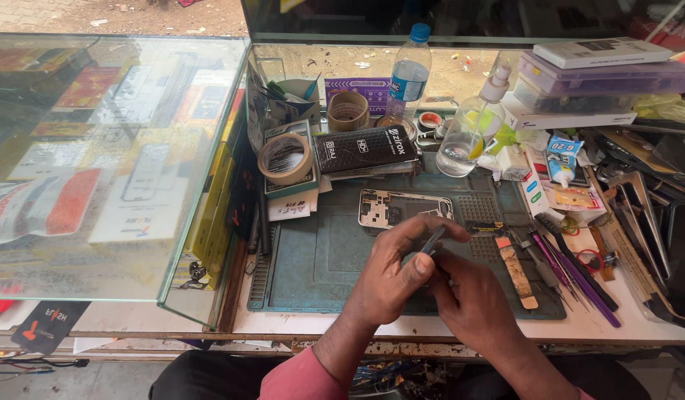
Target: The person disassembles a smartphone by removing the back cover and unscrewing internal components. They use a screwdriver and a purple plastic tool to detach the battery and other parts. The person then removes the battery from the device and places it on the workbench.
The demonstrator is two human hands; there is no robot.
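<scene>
Small part (433,241) pinched between hands (431,285)

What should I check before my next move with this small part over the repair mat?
1. Grip: left hand fingers pinch a thin dark part – ok.
2. Right hand supports from below – ok; its fingertips are hidden.
3. Teal repair mat below the hands is bare – ok.
4. Opened phone frame lies flat on the mat, apart from the hands – ok.
5. Tweezers and purple tools lie right of the hands – ok.
6. Clear liquid bottle cap sealed – cannot tell.
</scene>
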